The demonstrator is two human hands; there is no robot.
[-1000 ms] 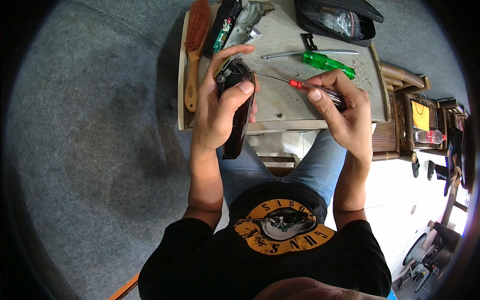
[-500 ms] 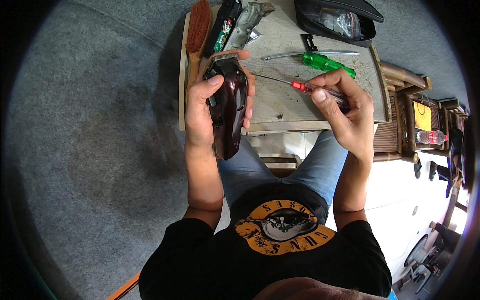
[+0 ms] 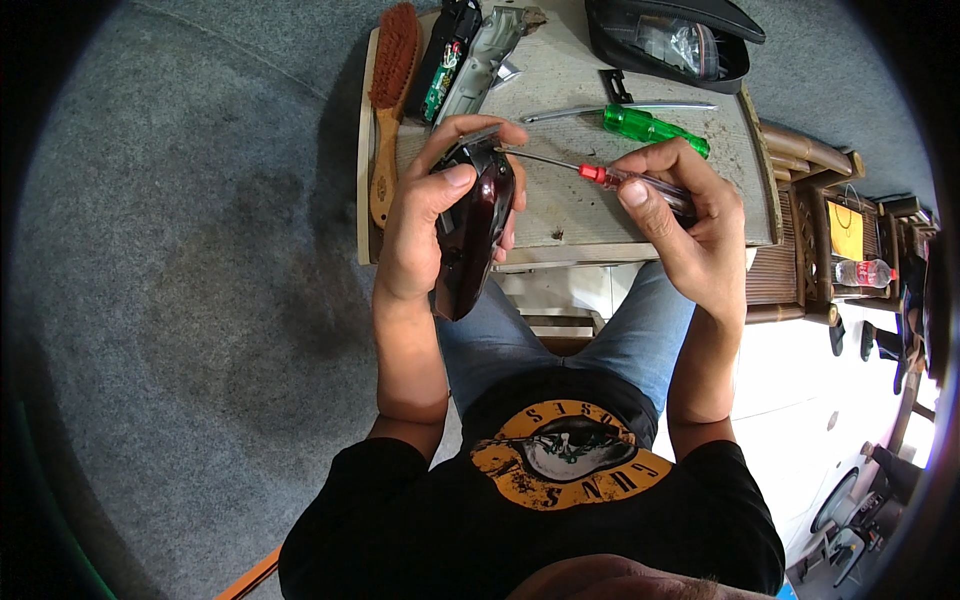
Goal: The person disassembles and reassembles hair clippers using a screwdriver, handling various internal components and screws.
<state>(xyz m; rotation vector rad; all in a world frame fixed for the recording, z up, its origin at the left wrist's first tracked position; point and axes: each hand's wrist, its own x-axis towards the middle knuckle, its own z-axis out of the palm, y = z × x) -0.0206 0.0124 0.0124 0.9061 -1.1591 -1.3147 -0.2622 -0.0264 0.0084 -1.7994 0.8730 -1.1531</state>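
My left hand (image 3: 422,215) is wrapped round a dark red hair clipper (image 3: 488,215), its blade end pointing away from me and its thumb lying along the side. Between the fingers of my right hand (image 3: 690,225) is a screwdriver (image 3: 600,175) with a clear and red handle and a thin metal shaft. The shaft's tip is at the clipper's side just below the blade; whether it touches a screw there is too small to tell. My left fingers curl behind the clipper and are partly hidden.
On the small table (image 3: 590,225) lie a wooden-handled brush (image 3: 397,60), an opened clipper body (image 3: 440,80) showing a green circuit board, a grey housing (image 3: 485,65), a green-handled screwdriver (image 3: 655,130), a small black part (image 3: 616,86) and an open black case (image 3: 735,70).
My left hand has turned and tilted the clipper, bringing its blade end toward the right. The screwdriver has moved slightly left, so its tip now meets the clipper's outline.
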